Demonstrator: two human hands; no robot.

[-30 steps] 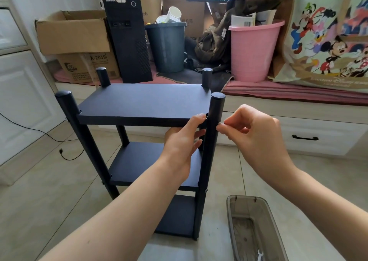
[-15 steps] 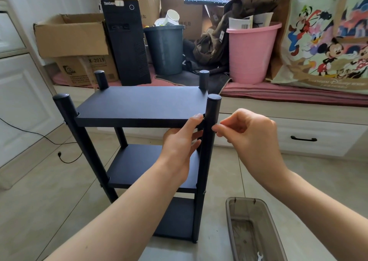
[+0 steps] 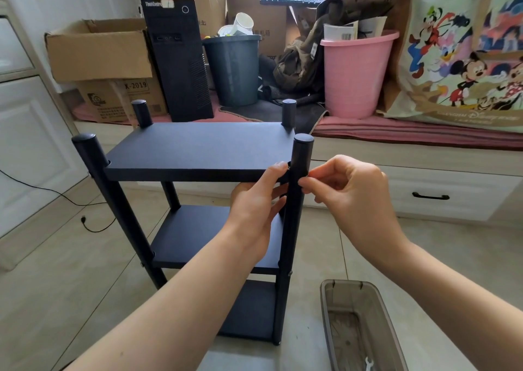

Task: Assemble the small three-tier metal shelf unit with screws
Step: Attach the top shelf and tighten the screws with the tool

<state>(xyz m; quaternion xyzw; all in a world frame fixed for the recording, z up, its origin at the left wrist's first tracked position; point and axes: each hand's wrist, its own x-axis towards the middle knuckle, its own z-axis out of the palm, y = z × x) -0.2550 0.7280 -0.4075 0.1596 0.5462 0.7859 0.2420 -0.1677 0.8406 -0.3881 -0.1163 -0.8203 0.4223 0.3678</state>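
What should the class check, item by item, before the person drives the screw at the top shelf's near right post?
1. Top shelf level at the corner: ok, the left hand props it from below.
2. Right hand at the near right post, level with the shelf edge: ok.
3. Screw in its grip: cannot tell, too small to see.
4. Hole lined up: cannot tell, fingers hide it.
5. Middle shelf fixed: ok, a screw head shows on the post.
6. Tool handy: ok, a small wrench lies in the tray.
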